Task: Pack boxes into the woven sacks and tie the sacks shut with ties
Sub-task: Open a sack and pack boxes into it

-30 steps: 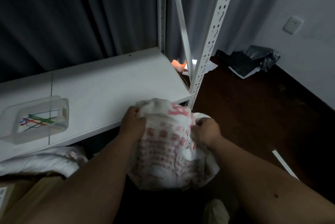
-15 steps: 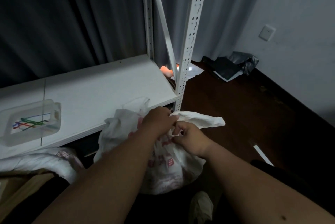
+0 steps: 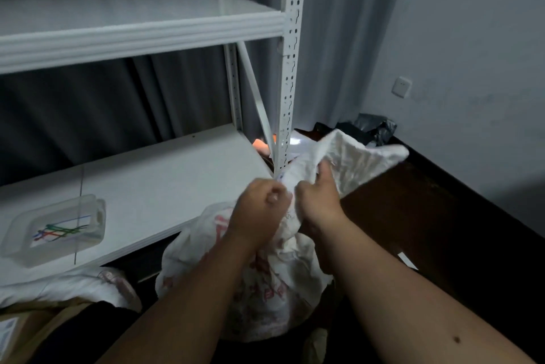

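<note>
A white woven sack [image 3: 265,298] with red print stands on the floor in front of me, bulging below. Its top is gathered into a neck between my two hands. My left hand [image 3: 259,210] is closed around the neck from the left. My right hand [image 3: 320,201] grips it from the right, thumb up, and the loose mouth of the sack [image 3: 354,160] fans out above and to the right of it. What is inside the sack is hidden. A clear plastic tray [image 3: 56,231] on the lower shelf holds several coloured ties [image 3: 59,230].
A white metal rack stands ahead, its lower shelf [image 3: 153,186] at hand height and its front post [image 3: 290,62] just behind the sack. Another white sack [image 3: 67,290] and a cardboard box [image 3: 26,331] lie at lower left. Dark bags [image 3: 371,127] sit by the wall.
The spread sack top has been bunched into a neck. Both hands came together at it and rose. The view tilted up, showing the upper shelf.
</note>
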